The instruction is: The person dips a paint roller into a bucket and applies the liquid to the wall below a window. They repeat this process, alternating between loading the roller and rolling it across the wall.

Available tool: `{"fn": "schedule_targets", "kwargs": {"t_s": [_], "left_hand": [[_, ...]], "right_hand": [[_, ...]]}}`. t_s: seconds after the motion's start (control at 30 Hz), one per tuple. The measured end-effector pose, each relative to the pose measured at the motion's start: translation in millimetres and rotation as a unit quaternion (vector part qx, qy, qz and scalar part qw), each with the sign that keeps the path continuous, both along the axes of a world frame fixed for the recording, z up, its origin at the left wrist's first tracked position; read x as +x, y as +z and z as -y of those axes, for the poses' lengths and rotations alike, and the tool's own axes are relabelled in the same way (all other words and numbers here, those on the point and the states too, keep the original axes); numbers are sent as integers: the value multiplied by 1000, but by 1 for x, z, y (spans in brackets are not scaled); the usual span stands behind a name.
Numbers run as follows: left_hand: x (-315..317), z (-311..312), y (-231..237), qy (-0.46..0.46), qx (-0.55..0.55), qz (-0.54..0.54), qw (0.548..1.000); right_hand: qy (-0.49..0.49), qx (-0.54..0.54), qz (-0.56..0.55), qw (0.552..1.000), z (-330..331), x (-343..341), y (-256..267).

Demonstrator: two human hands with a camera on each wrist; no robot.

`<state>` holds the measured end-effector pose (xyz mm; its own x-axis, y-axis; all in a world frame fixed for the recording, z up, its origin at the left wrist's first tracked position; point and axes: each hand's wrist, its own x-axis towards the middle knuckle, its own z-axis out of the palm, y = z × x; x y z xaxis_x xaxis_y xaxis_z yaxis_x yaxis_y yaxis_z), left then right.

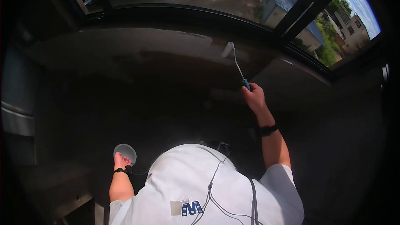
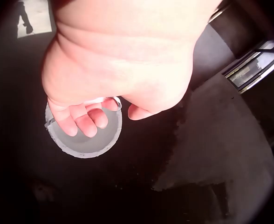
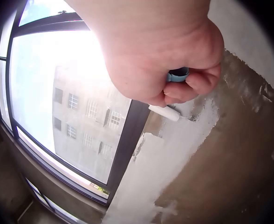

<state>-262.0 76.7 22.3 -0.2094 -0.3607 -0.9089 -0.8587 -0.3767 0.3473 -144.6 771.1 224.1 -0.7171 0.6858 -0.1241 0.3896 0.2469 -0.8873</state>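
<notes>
My right hand [image 1: 255,98] grips the blue handle [image 1: 246,85] of a paint roller, its white sleeve [image 1: 228,49] up against the wall under the window. In the right wrist view the fingers are curled round the handle, and the roller sleeve [image 3: 165,112] lies by a white coated strip [image 3: 174,151] beside bare brown wall [image 3: 225,144]. Low on the left, my left hand [image 1: 121,160] holds a small round bucket [image 1: 134,152] by its rim. The left wrist view shows fingers hooked over the rim [image 2: 83,155] and the thumb outside; pale grey liquid is inside.
A dark-framed window [image 1: 179,10] runs above the wall, with buildings and trees outside. Cables [image 1: 210,185] hang down the front of the white shirt [image 1: 166,179]. A cabinet-like piece [image 1: 77,198] stands at the lower left.
</notes>
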Motion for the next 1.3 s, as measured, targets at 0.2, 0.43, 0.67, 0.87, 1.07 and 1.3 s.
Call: {"fn": "schedule_targets", "kwargs": {"t_s": [0.2,0.43,0.67,0.87,1.07,1.3], "left_hand": [[55,73,-20,99,15,32,995],[123,92,-37,206,35,60,976],[146,81,-30,294,5,59,954],[148,87,-48,283,42,-1,958],[150,66,-46,303,33,-14,952],[157,44,-34,257,-1,-3,966]], "right_hand": [[-11,57,13,998,-19,-9,-15],[-5,114,20,993,0,-35,-33],[40,118,20,992,44,-102,-20],[83,110,37,990,77,-163,-11],[112,127,57,984,95,-200,-7],[86,134,59,985,89,-200,-20]]}}
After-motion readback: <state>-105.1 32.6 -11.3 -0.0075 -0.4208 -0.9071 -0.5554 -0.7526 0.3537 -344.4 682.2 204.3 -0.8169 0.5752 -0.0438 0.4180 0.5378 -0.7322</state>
